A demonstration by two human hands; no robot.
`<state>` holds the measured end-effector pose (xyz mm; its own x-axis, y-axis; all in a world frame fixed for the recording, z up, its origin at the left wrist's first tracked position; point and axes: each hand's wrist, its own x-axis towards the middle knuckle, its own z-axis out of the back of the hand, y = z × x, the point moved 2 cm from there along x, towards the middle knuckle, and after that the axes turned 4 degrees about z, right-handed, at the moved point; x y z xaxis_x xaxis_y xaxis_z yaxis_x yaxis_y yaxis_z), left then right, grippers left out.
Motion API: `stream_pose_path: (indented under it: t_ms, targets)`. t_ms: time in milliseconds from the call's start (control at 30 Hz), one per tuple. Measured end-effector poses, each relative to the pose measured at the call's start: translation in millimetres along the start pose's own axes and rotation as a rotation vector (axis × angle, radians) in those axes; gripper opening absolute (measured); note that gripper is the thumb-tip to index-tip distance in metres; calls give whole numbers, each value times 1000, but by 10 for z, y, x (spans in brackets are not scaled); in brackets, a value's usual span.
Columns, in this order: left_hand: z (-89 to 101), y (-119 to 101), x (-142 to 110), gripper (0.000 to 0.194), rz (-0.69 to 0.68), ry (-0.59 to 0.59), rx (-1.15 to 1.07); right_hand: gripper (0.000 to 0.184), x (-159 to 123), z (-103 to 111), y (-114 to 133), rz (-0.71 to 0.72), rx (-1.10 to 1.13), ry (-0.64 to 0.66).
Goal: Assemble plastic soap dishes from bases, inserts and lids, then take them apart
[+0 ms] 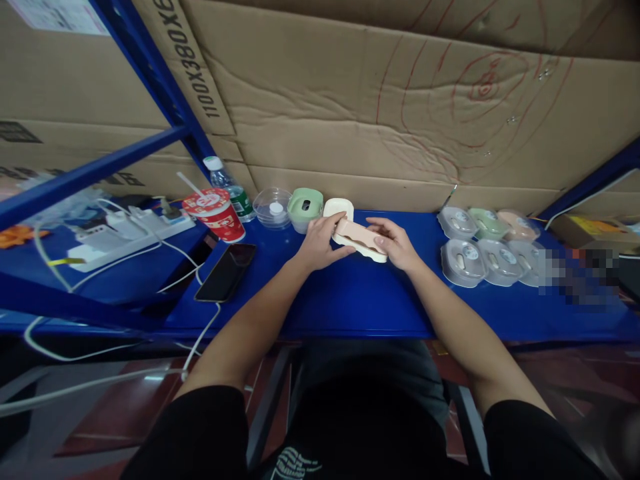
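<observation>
Between my two hands is a long, pale pink plastic piece (359,234) with a wavy edge. My left hand (319,241) is closed on its left end, with the thumb stretched along the front. At the other end, my right hand (399,245) grips it between thumb and fingers. Directly beneath lies a cream piece of similar length (373,255); whether the two are joined I cannot tell. Just behind my left fingers sits a cream container part (339,206). Left of it stand a green container (305,210) and a clear plastic bowl (273,212).
Several clear-lidded containers (464,262) stand in two rows on the right of the blue table (350,307). On the left are a phone (226,272), a red paper cup (215,215), a water bottle (233,190) and a power strip (133,240) with cables. Cardboard (310,100) stands behind.
</observation>
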<state>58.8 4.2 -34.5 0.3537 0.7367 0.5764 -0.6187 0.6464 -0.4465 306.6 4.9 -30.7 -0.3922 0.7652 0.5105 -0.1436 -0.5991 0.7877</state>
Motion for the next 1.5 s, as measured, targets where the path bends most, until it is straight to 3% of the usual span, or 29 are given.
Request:
stream_pose_path:
  t_ms: [267,467,533,700,800,1000,1100,1167,1267,1300,1367,1433,1500]
  targets:
    - [-13,-4,-20,124,-6,146,-157,73,39,43,-4,-58,96,-15]
    - [-63,32,-43,143,-40,150,-149,71,55,51,25,-80,151,-35]
    - [-49,9,-36,135,-48,129,-137,71,57,52,32,-110,176,-38]
    - [31,-70,6,53,-28,-16,-82,66,62,66,45,-227,244,-86]
    - [47,-79,20,33,-7,-55,-56,63,62,63,58,-311,329,-94]
    - [49,8,22,32,187,-149,-91,85,54,89,102,-342,509,-3]
    - [41,56,14,43,267,-163,-150,83,67,98,115,-323,460,-51]
    - [41,37,14,63,220,-151,-162,74,79,93,107,-352,401,-138]
    - [49,-77,32,101,5,-87,-89,67,93,89,79,-405,371,-255]
    - [51,-116,40,102,-60,-57,-53,67,97,93,68,-416,371,-275]
    - [61,-156,57,84,-117,-14,13,68,103,109,52,-424,370,-284]
    - [96,-124,74,64,-76,-40,78,73,104,132,50,-411,352,-269]
    - [173,-28,80,58,26,-145,144,77,97,157,65,-368,258,-230]
